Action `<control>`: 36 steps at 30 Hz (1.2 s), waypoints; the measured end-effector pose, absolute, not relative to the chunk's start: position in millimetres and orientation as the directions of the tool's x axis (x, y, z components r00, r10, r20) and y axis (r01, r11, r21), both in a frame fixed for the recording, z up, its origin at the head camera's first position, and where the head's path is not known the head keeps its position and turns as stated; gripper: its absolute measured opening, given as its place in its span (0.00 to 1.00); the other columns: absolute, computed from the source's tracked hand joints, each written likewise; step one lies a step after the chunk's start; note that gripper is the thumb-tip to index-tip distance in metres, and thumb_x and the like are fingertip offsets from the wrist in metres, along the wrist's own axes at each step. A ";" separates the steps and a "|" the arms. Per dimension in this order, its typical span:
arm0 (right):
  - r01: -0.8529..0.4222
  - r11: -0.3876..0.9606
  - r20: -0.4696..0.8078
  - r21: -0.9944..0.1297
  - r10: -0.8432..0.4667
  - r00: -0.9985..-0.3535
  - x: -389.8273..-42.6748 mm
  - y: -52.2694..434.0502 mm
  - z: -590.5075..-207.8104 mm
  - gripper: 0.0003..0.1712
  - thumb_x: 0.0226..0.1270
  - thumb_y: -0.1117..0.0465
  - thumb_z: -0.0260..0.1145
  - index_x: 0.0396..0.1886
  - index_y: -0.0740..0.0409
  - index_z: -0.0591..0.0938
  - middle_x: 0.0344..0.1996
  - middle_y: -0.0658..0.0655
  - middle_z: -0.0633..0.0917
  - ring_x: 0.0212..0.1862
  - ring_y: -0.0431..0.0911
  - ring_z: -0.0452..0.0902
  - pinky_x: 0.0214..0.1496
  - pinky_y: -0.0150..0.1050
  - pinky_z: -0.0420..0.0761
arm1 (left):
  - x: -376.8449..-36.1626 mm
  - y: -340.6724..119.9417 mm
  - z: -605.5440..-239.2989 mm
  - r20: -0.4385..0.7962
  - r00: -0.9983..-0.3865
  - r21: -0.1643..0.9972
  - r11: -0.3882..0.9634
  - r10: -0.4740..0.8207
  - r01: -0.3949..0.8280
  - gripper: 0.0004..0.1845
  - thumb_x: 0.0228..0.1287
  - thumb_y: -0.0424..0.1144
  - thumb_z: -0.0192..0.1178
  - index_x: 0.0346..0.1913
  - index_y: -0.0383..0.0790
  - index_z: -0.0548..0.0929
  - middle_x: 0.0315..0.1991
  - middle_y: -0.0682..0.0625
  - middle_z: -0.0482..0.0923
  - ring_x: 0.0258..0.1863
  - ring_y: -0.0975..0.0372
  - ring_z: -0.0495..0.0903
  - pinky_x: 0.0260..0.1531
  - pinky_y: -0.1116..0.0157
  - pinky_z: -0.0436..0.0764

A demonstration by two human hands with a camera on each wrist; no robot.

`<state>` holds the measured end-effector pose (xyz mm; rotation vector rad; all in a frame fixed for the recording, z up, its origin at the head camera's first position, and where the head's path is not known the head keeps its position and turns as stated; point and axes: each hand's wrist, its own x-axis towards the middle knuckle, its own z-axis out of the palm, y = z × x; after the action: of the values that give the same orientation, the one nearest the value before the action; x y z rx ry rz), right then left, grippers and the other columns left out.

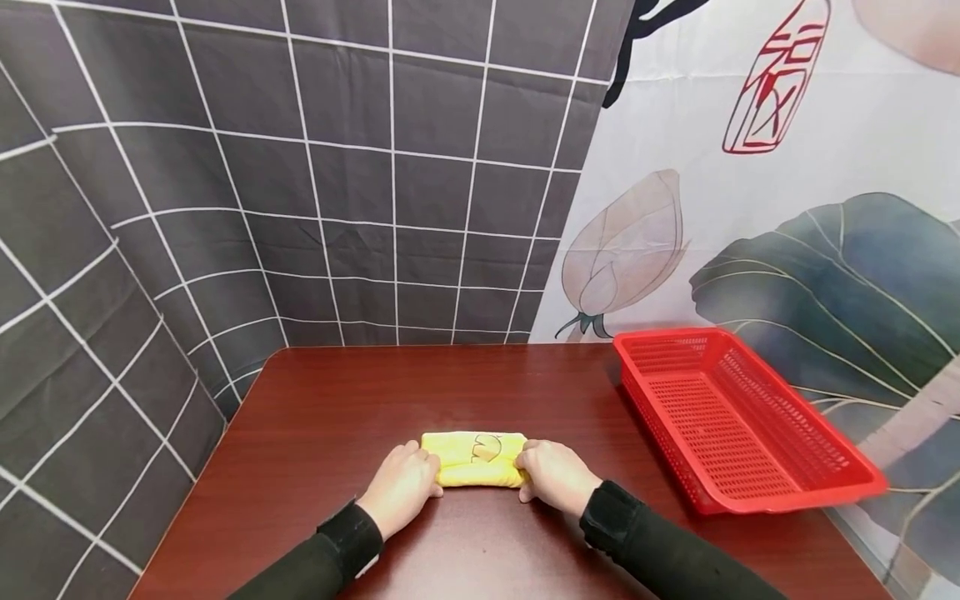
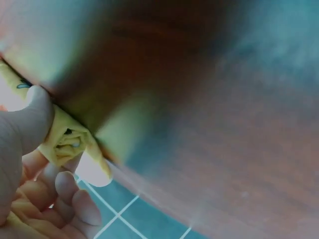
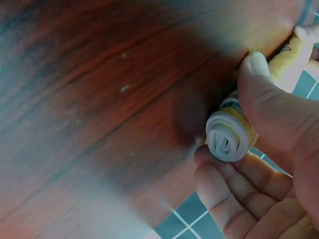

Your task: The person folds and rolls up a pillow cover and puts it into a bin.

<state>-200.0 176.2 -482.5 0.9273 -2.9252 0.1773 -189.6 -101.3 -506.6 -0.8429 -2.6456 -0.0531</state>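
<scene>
A yellow cloth, partly rolled up, lies across the middle of the reddish-brown table. Its far part is flat and carries an outlined print. My left hand pinches the left end of the roll; in the left wrist view its thumb presses the near side, and the fingers curl under the cloth's coiled end. At the other end my right hand grips the roll between thumb and fingers. The right wrist view shows that end as a tight whitish spiral beside the thumb.
A red plastic basket with perforated sides stands at the right of the table, tilted in view and showing its bare mesh bottom. Behind the table hang a dark grid-patterned cloth and a white one with lotus pictures.
</scene>
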 end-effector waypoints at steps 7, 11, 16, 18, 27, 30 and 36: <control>-0.581 0.809 0.124 -0.088 -0.570 -0.812 -197.9 177.0 -485.8 0.14 0.47 0.60 0.87 0.26 0.51 0.87 0.28 0.50 0.77 0.28 0.43 0.72 0.33 0.37 0.76 | -191.4 -101.0 -504.8 0.323 -0.778 -0.001 0.822 0.539 0.569 0.15 0.50 0.45 0.82 0.27 0.45 0.84 0.23 0.54 0.82 0.29 0.59 0.73 0.33 0.62 0.74; -0.613 0.790 0.170 -0.016 -0.602 -0.780 -197.8 177.7 -487.0 0.14 0.46 0.58 0.88 0.24 0.50 0.86 0.26 0.48 0.78 0.31 0.43 0.70 0.34 0.36 0.75 | -190.8 -101.7 -504.2 0.313 -0.792 0.018 0.830 0.525 0.557 0.14 0.51 0.42 0.82 0.29 0.44 0.85 0.25 0.53 0.82 0.29 0.58 0.74 0.33 0.62 0.75; -0.615 0.788 0.202 0.031 -0.607 -0.769 -197.8 179.4 -488.9 0.16 0.46 0.55 0.88 0.26 0.50 0.86 0.24 0.47 0.78 0.32 0.43 0.70 0.35 0.36 0.74 | -187.6 -102.5 -505.6 0.316 -0.800 0.042 0.835 0.510 0.549 0.13 0.53 0.38 0.81 0.32 0.43 0.84 0.29 0.51 0.82 0.31 0.57 0.75 0.33 0.61 0.76; -0.602 0.798 0.196 0.034 -0.595 -0.779 -197.9 179.1 -490.4 0.17 0.48 0.55 0.88 0.27 0.51 0.85 0.24 0.47 0.79 0.31 0.43 0.70 0.35 0.35 0.74 | -186.1 -102.8 -505.5 0.316 -0.803 0.048 0.837 0.505 0.546 0.14 0.53 0.38 0.81 0.33 0.43 0.83 0.29 0.50 0.82 0.31 0.57 0.75 0.34 0.60 0.77; -0.597 0.802 0.166 0.020 -0.591 -0.789 -197.1 179.1 -490.6 0.17 0.52 0.56 0.86 0.30 0.52 0.83 0.25 0.47 0.82 0.31 0.41 0.70 0.36 0.35 0.76 | -187.8 -104.4 -505.4 0.292 -0.822 0.086 0.842 0.490 0.532 0.17 0.49 0.43 0.83 0.33 0.44 0.83 0.29 0.52 0.84 0.29 0.59 0.73 0.33 0.61 0.75; -0.602 0.798 0.164 0.030 -0.598 -0.784 -198.0 179.4 -490.4 0.16 0.53 0.56 0.86 0.29 0.52 0.83 0.25 0.47 0.83 0.31 0.41 0.71 0.36 0.35 0.78 | -187.5 -104.3 -505.9 0.293 -0.826 0.112 0.841 0.482 0.530 0.16 0.51 0.43 0.82 0.33 0.43 0.83 0.29 0.52 0.85 0.29 0.59 0.73 0.32 0.62 0.75; -0.609 0.791 0.175 0.055 -0.608 -0.774 -195.8 179.4 -489.7 0.15 0.53 0.56 0.86 0.28 0.53 0.84 0.26 0.49 0.83 0.32 0.43 0.74 0.38 0.37 0.81 | -188.6 -105.3 -505.8 0.311 -0.814 0.131 0.826 0.491 0.548 0.14 0.52 0.42 0.81 0.30 0.44 0.83 0.27 0.53 0.84 0.27 0.60 0.71 0.29 0.62 0.73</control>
<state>-195.8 179.4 -489.7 0.9587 -2.7969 0.0066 -188.6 -105.3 -505.8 -0.7964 -2.7446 -0.3124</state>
